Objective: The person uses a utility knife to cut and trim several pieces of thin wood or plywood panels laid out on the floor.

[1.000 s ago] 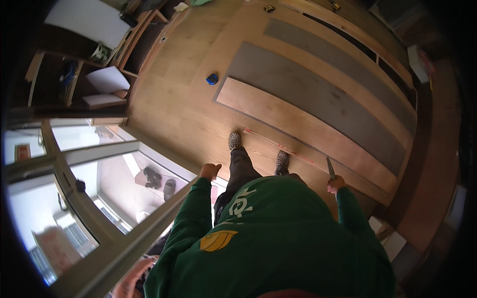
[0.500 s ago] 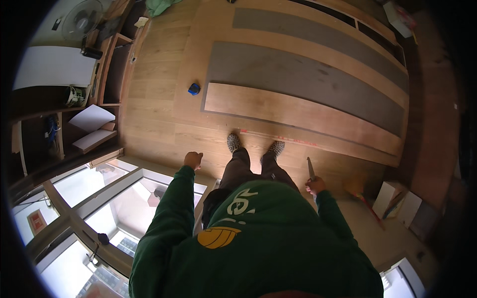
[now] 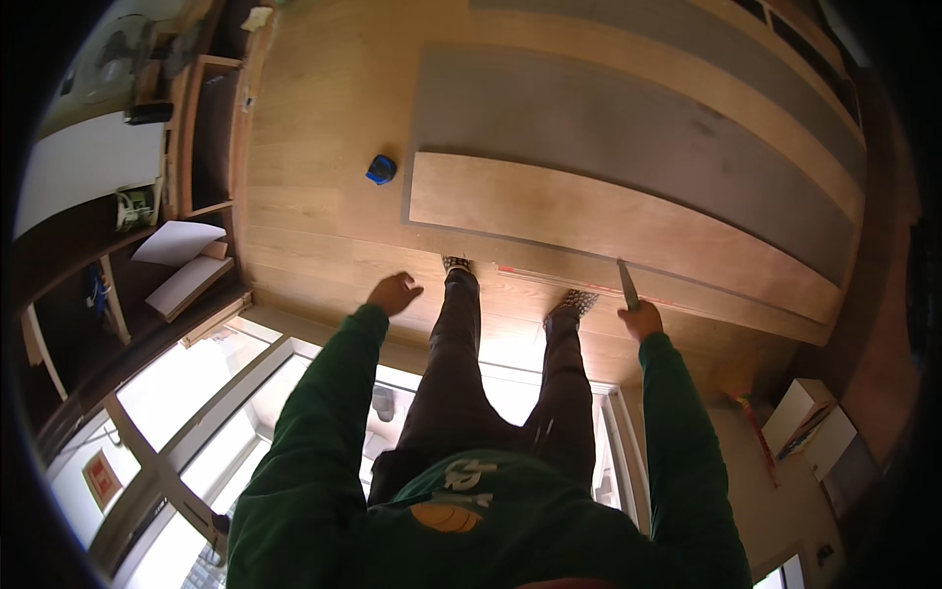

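Observation:
I stand on a wooden floor, my feet at the near edge of a loose light wood plank point(image 3: 608, 221). The plank lies on grey underlay point(image 3: 608, 118). My right hand point(image 3: 640, 320) is shut on a narrow flat blade-like tool point(image 3: 626, 283) that points up toward the plank's edge. My left hand point(image 3: 394, 293) hangs free over bare floor to the left of my left shoe point(image 3: 456, 264), fingers loosely curled and holding nothing. My right shoe point(image 3: 577, 300) sits just left of the tool.
A small blue object point(image 3: 381, 169) lies on the floor by the plank's left end. Wooden shelves point(image 3: 201, 137) with white sheets point(image 3: 182, 257) line the left wall. Window frames point(image 3: 196, 393) run below left. White boxes point(image 3: 814, 422) stand at lower right.
The view has swung so the plank and floor sit nearer and more central. Both arms reach further forward; my right hand still holds the tool.

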Demonstrator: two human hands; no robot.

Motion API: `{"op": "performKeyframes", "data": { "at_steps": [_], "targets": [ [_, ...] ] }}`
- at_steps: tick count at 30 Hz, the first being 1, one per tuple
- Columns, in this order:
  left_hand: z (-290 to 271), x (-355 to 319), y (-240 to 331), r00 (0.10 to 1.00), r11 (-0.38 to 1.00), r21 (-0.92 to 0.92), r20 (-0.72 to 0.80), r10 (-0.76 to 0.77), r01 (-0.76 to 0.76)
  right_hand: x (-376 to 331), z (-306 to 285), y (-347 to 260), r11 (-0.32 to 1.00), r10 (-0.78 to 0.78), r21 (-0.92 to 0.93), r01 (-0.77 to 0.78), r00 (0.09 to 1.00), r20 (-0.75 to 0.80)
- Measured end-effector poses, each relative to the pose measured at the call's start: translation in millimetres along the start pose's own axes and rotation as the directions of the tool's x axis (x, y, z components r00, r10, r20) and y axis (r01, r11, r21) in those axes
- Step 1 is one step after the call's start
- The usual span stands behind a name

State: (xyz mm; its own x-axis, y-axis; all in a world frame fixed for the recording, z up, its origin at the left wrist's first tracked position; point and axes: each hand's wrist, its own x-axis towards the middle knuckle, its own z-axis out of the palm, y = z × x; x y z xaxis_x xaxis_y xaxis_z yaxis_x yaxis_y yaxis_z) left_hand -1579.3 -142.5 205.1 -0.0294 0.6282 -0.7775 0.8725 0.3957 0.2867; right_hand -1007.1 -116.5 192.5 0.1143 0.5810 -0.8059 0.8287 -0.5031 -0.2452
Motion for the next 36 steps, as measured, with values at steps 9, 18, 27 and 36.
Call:
{"op": "performKeyframes", "data": {
  "at_steps": [9,18,27,36],
  "targets": [
    [-55,253,-73,0.861,1.0,-0.012,-0.508,-0.021,0.018,222,135,-139,0.959,0.253,0.218,-0.181,0.894,-0.37],
    [-81,323,-116,0.886,0.993,0.103,-0.463,0.003,0.051,259,186,-181,0.932,0.359,0.071,-0.356,0.875,-0.323],
    [-103,342,-65,0.773,0.98,0.173,-0.606,0.186,-0.1,261,181,-144,0.94,0.326,0.026,-0.341,0.868,-0.374],
    [-149,424,60,0.803,0.934,0.272,-0.489,0.341,-0.231,258,179,-158,0.943,0.327,0.06,-0.326,0.885,-0.33]
  ]
}}
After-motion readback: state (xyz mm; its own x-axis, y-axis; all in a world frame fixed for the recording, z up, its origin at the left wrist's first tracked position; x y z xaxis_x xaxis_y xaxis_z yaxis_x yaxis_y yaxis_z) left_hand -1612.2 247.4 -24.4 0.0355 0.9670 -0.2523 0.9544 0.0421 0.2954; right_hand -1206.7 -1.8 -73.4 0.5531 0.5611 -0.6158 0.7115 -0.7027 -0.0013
